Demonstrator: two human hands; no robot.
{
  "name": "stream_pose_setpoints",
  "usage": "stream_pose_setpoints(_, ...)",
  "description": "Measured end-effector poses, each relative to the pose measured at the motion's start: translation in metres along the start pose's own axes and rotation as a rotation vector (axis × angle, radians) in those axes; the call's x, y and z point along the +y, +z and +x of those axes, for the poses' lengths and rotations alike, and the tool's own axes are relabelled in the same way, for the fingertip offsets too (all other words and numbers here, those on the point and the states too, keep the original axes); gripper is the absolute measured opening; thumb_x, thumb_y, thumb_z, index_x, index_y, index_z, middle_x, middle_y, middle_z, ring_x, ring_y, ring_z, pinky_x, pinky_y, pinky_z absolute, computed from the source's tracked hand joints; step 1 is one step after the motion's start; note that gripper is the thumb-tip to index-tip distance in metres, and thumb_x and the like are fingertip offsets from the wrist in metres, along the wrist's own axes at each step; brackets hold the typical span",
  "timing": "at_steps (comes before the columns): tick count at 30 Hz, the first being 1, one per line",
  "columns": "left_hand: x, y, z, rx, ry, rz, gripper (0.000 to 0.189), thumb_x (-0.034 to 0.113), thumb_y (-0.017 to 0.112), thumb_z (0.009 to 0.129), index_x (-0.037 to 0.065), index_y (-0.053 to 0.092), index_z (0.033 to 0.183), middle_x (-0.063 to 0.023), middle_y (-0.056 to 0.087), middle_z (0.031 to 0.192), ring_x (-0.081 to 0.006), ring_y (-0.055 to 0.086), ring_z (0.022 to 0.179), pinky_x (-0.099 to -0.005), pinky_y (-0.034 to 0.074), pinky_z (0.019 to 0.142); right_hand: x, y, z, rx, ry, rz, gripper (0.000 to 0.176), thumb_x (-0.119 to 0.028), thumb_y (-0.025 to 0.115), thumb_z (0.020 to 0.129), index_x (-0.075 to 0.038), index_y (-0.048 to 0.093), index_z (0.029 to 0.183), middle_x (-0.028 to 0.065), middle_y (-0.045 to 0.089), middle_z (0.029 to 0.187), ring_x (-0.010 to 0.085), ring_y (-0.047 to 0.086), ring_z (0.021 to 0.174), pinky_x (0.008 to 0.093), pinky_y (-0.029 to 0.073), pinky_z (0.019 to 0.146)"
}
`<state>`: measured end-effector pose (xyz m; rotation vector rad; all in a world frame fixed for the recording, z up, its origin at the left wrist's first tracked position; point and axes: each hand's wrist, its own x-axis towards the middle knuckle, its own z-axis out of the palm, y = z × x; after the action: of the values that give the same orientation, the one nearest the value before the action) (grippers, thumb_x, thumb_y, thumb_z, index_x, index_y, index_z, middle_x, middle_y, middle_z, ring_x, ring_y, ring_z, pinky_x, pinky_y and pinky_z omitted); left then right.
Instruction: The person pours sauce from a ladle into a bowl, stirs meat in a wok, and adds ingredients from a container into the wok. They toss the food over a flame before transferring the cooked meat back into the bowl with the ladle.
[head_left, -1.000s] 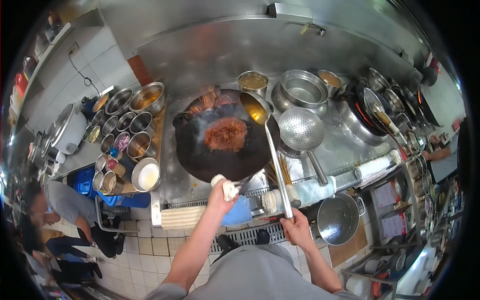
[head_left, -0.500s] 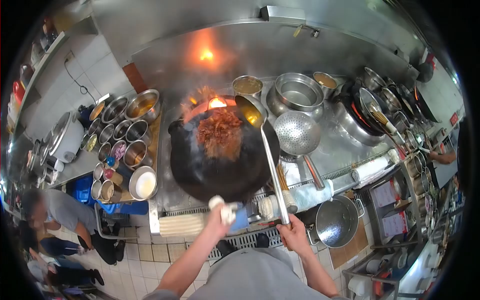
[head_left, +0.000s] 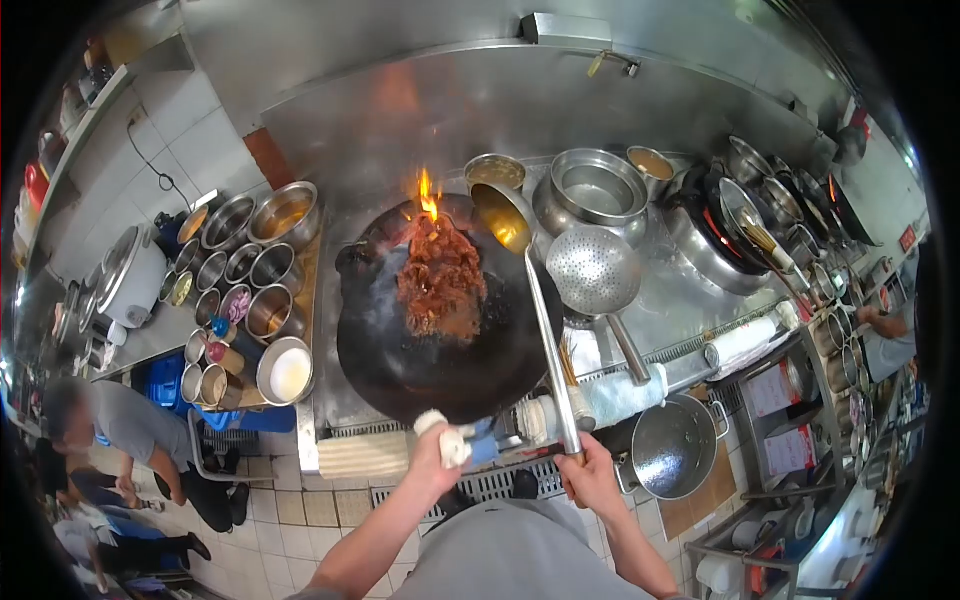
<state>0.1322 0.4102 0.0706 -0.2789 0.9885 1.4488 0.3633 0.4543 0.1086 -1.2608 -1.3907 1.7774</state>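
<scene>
My left hand is closed around a folded white cloth at the near rim of a black wok. Any wok handle under the cloth is hidden. Dark reddish-brown pieces of food lie in the wok, with a narrow flame rising at their far end. With my right hand I grip the end of a long-handled ladle. Its bowl, holding yellowish liquid, hangs over the wok's far right rim.
A perforated strainer and a steel pot are right of the wok. Metal bowls and a sauce bottle crowd the left counter. A large pot stands low at right. A person is at lower left; another's arm shows far right.
The wok and my left hand have shifted slightly toward me. The broad orange glow behind the food has become a narrow upright flame, and its reflection on the back wall has dimmed.
</scene>
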Motion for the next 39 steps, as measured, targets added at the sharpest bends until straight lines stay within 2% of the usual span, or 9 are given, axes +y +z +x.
stream_pose_setpoints(4, 0.029, -0.014, 0.092, -0.086, -0.032, -0.086, 0.007, 0.015, 0.054, 0.074, 0.010, 0.052, 0.077, -0.0104, 0.058, 0.070, -0.0238, 0.055, 0.053, -0.0305, 0.041, 0.040, -0.004, 0.003, 0.006, -0.059, 0.043, -0.026, 0.027, -0.002, 0.051, 0.084, -0.001, 0.048, 0.111, 0.0022, 0.055, 0.065, 0.0046, 0.042, 0.040, 0.0204, 0.033, 0.034)
stream_pose_setpoints(9, 0.043, -0.024, 0.140, -0.104, -0.044, -0.016, 0.007, 0.020, 0.055, 0.075, 0.014, 0.052, 0.079, -0.0047, 0.057, 0.069, -0.0214, 0.056, 0.056, -0.0323, 0.039, 0.041, -0.031, 0.012, 0.018, -0.154, -0.025, -0.079, 0.034, -0.002, 0.050, 0.084, -0.001, 0.045, 0.117, 0.0032, 0.057, 0.070, 0.0048, 0.045, 0.043, 0.0209, 0.035, 0.037)
stream_pose_setpoints(17, 0.046, -0.068, 0.044, -0.065, 0.150, 0.017, 0.032, 0.025, 0.057, 0.077, 0.008, 0.051, 0.105, -0.0087, 0.062, 0.086, -0.0224, 0.061, 0.081, -0.0363, 0.048, 0.067, -0.036, 0.028, 0.088, -0.231, 0.050, -0.284, 0.031, -0.005, 0.055, 0.082, 0.002, 0.048, 0.112, 0.0004, 0.046, 0.061, 0.0081, 0.046, 0.044, 0.0243, 0.037, 0.040)
stream_pose_setpoints(20, 0.048, -0.114, 0.022, 0.132, 0.379, 0.333, 0.045, 0.020, 0.059, 0.074, 0.001, 0.046, 0.112, -0.0141, 0.061, 0.091, -0.0262, 0.060, 0.082, -0.0412, 0.048, 0.071, -0.044, 0.033, 0.072, -0.199, -0.069, -0.301, 0.029, -0.006, 0.056, 0.082, 0.002, 0.049, 0.109, 0.0004, 0.046, 0.060, 0.0087, 0.046, 0.044, 0.0252, 0.035, 0.038)
stream_pose_setpoints(22, 0.052, -0.115, -0.008, 0.460, 0.603, 1.090, 0.053, 0.014, 0.062, 0.070, -0.002, 0.041, 0.116, -0.0215, 0.055, 0.101, -0.0336, 0.057, 0.090, -0.0431, 0.047, 0.076, -0.043, 0.032, 0.077, -0.228, -0.021, -0.272, 0.030, -0.006, 0.056, 0.082, 0.002, 0.049, 0.110, 0.0004, 0.046, 0.060, 0.0087, 0.046, 0.044, 0.0255, 0.035, 0.038)
stream_pose_setpoints(25, 0.036, -0.146, 0.003, 0.662, 0.616, 1.535, 0.058, 0.013, 0.064, 0.069, -0.002, 0.038, 0.119, -0.0271, 0.047, 0.109, -0.0416, 0.053, 0.096, -0.0442, 0.045, 0.080, -0.034, 0.037, 0.100, -0.259, 0.065, -0.242, 0.032, -0.007, 0.056, 0.082, 0.003, 0.048, 0.113, 0.0003, 0.047, 0.060, 0.0084, 0.046, 0.044, 0.0254, 0.034, 0.038)
stream_pose_setpoints(30, 0.030, -0.155, 0.004, 0.624, 0.600, 1.568, 0.059, 0.015, 0.066, 0.068, 0.002, 0.040, 0.120, -0.0285, 0.044, 0.111, -0.0442, 0.051, 0.096, -0.0458, 0.044, 0.082, -0.041, 0.046, 0.083, -0.244, -0.043, -0.272, 0.032, -0.007, 0.055, 0.084, 0.002, 0.048, 0.114, 0.0003, 0.047, 0.058, 0.0087, 0.045, 0.043, 0.0251, 0.034, 0.037)
stream_pose_setpoints(36, 0.036, -0.155, 0.004, 0.630, 0.623, 1.538, 0.058, 0.015, 0.065, 0.070, 0.001, 0.040, 0.120, -0.0274, 0.046, 0.107, -0.0442, 0.051, 0.095, -0.0466, 0.044, 0.079, -0.035, 0.053, 0.090, -0.270, 0.153, -0.151, 0.030, -0.006, 0.055, 0.083, 0.001, 0.049, 0.112, -0.0008, 0.046, 0.056, 0.0064, 0.040, 0.041, 0.0239, 0.032, 0.037)
stream_pose_setpoints(39, 0.038, -0.159, -0.003, 0.566, 0.763, 1.478, 0.057, 0.012, 0.063, 0.070, -0.001, 0.039, 0.120, -0.0242, 0.049, 0.106, -0.0370, 0.054, 0.094, -0.0415, 0.045, 0.080, -0.042, 0.069, 0.076, -0.200, -0.006, -0.324, 0.037, -0.006, 0.055, 0.083, 0.000, 0.047, 0.118, -0.0012, 0.048, 0.059, 0.0063, 0.042, 0.041, 0.0224, 0.034, 0.038)
